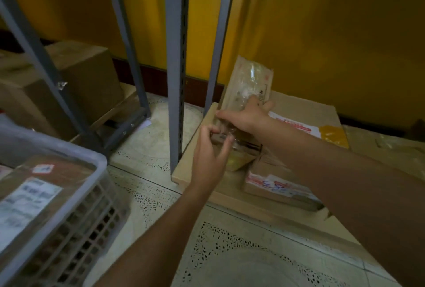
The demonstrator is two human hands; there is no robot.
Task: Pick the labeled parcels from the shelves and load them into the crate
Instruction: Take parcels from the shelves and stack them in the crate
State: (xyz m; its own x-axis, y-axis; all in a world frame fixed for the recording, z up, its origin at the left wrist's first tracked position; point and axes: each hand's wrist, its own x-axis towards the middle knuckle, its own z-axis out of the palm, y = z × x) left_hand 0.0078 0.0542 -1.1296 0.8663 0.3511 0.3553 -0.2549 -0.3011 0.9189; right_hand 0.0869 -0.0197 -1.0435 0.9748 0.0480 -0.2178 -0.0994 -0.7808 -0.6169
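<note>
The parcel (248, 80), a flat brown packet wrapped in clear tape, is tipped up on end at the left edge of the low shelf board (230, 197), just right of the grey upright post (176, 80). It is grasped across its lower half by the right hand (246, 114), with the fingers curled over its left side. The lower corner is taken by the left hand (210, 149), whose thumb and forefinger seem to be pinched on it, though blur makes that contact uncertain.

The step in hand is judged to be the lift off the shelf. It is best done with the weight carried by the right hand and the bottom end steadied by the left, since glossy tape is likely to slip under a light pinch. The packet should be drawn toward the body before it is swung left, so that the post is cleared. The small taped box (271, 183) and the large flat carton (310, 112) lying on the same board should be left undisturbed. The crate (92, 222) stands near, off the board's left edge, and a labelled box (30, 199) is already held in it, so the parcel is best laid flat on top.
</note>
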